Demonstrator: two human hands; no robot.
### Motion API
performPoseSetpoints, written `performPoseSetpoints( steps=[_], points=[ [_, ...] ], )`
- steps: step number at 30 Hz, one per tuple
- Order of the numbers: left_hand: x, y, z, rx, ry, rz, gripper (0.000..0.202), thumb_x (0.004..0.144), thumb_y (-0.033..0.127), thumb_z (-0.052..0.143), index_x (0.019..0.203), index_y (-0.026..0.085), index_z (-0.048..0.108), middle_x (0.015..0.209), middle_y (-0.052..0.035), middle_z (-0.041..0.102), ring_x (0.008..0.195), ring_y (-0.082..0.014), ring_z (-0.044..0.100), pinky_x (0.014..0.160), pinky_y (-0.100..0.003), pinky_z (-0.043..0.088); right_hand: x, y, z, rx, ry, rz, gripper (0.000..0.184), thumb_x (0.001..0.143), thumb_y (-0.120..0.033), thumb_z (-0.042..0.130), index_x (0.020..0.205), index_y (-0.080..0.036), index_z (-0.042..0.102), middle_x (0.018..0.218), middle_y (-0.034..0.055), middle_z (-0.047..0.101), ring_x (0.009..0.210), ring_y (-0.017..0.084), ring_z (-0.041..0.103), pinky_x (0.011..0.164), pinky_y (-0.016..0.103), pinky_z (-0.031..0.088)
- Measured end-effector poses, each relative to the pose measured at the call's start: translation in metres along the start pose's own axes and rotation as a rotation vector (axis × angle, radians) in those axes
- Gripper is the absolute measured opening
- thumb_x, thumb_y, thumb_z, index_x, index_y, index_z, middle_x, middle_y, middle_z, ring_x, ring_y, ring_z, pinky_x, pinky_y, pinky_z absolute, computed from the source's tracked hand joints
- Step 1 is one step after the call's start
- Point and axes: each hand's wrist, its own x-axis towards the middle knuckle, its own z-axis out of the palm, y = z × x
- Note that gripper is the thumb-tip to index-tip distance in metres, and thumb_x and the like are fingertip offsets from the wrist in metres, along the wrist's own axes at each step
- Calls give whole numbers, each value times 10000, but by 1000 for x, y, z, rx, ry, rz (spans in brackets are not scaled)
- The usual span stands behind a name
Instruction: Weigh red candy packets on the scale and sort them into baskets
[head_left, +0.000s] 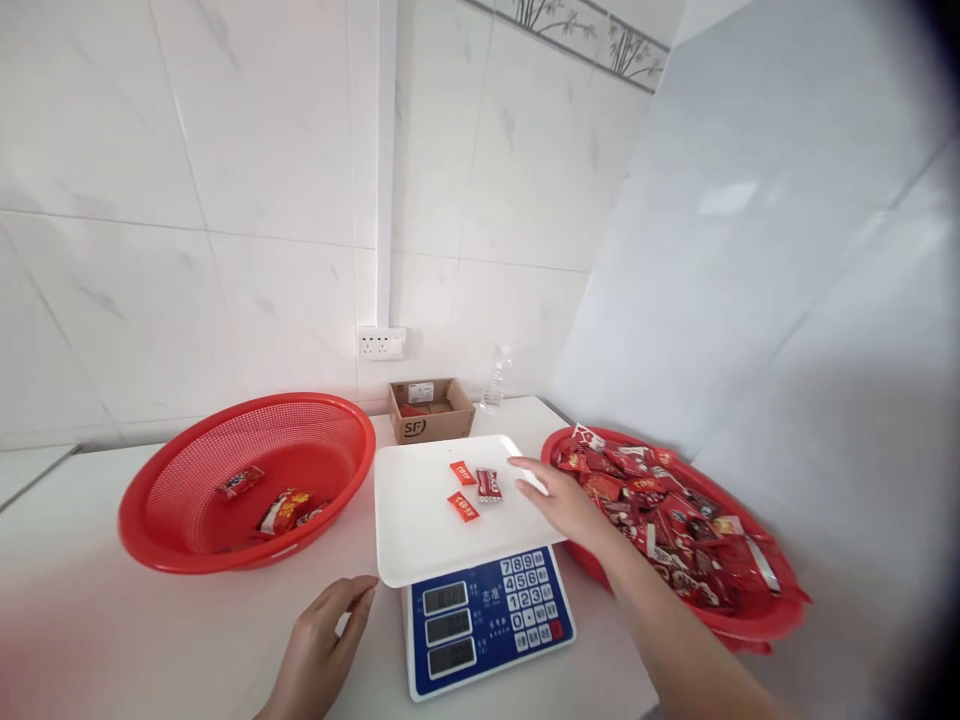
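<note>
A white tray (420, 540) rests on a digital scale (491, 625) with a blue keypad panel. Near the tray's middle lie two small orange-red packets (463, 506) and a dark red wrapped packet (489, 484). My right hand (559, 498) reaches over the tray's right side, fingers stretched and apart, with nothing visible in them. By the tray's front left corner is my left hand (330, 630), thumb and forefinger tips together; nothing shows between them. Whether it touches the tray, I cannot tell.
At the left stands a red mesh basket (180, 470) with a few wrapped packets inside. A red basket (780, 625) heaped with red packets is at the right. Behind the tray are a cardboard box (442, 428) and a clear plastic bottle (496, 382), near the tiled wall.
</note>
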Motion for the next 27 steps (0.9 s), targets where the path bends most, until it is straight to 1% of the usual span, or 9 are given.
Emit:
performPoseSetpoints(
  steps=[1, 5, 8, 10, 12, 17, 19, 24, 27],
  points=[
    [0, 0, 0, -3, -2, 4, 204, 891, 371, 495, 900, 237, 648, 794, -20, 717, 692, -150, 682, 583, -193, 548, -3, 13, -13, -60, 28, 77, 428, 847, -347, 468, 1251, -240, 559, 1313, 44, 556, 1218, 217, 488, 1042, 356, 348],
    [0, 0, 1, 8, -14, 18, 194, 885, 365, 505, 916, 242, 652, 806, -14, 718, 703, -143, 686, 578, -176, 543, -12, 62, -48, -343, -104, 262, 489, 786, -259, 559, 1269, -183, 542, 1373, 104, 491, 1223, 254, 477, 1024, 357, 349],
    [-1, 0, 2, 19, -27, 24, 192, 885, 364, 505, 910, 245, 653, 800, -7, 716, 700, -138, 686, 601, -174, 544, -16, 81, -52, -405, -179, 309, 360, 733, -243, 616, 1083, -166, 648, 1259, 125, 581, 1121, 273, 550, 951, 355, 400],
    [-2, -1, 2, 29, -30, 19, 191, 888, 361, 501, 909, 246, 652, 793, -3, 714, 695, -134, 685, 604, -172, 542, -14, 84, -49, -429, -220, 335, 228, 799, -306, 547, 940, -180, 675, 1061, 102, 673, 947, 244, 625, 836, 337, 452],
    [-2, -2, 2, 40, -22, 13, 189, 890, 358, 498, 910, 247, 650, 788, 1, 712, 689, -130, 683, 595, -166, 539, -10, 85, -48, -452, -233, 365, 265, 854, -353, 462, 878, -191, 671, 914, 86, 695, 820, 227, 643, 748, 328, 466],
    [-1, -3, 2, 62, -6, 35, 184, 885, 363, 502, 906, 252, 648, 784, 7, 714, 676, -127, 683, 583, -159, 534, 8, 98, -61, -524, -125, 416, 344, 806, -282, 532, 1124, -178, 609, 1289, 158, 537, 1156, 311, 507, 893, 389, 403],
    [0, -3, 2, 62, -9, 41, 182, 887, 360, 500, 902, 251, 646, 783, 7, 714, 675, -127, 682, 582, -159, 533, 13, 106, -64, -524, -100, 437, 402, 758, -233, 571, 1153, -164, 597, 1326, 180, 502, 1183, 337, 481, 901, 413, 393],
    [0, -5, 3, 60, -14, 26, 164, 887, 346, 504, 907, 255, 639, 784, 11, 712, 674, -123, 681, 572, -151, 529, 15, 116, -59, -430, -61, 426, 255, 696, -174, 574, 934, -180, 666, 996, 115, 682, 929, 271, 621, 785, 347, 436],
    [-2, -6, 3, 57, -5, 16, 167, 888, 345, 501, 911, 252, 638, 782, 9, 711, 668, -123, 678, 553, -147, 526, 12, 118, -61, -315, -10, 387, 109, 703, -256, 587, 759, -191, 653, 774, 45, 689, 749, 217, 634, 689, 299, 447]
  ],
)
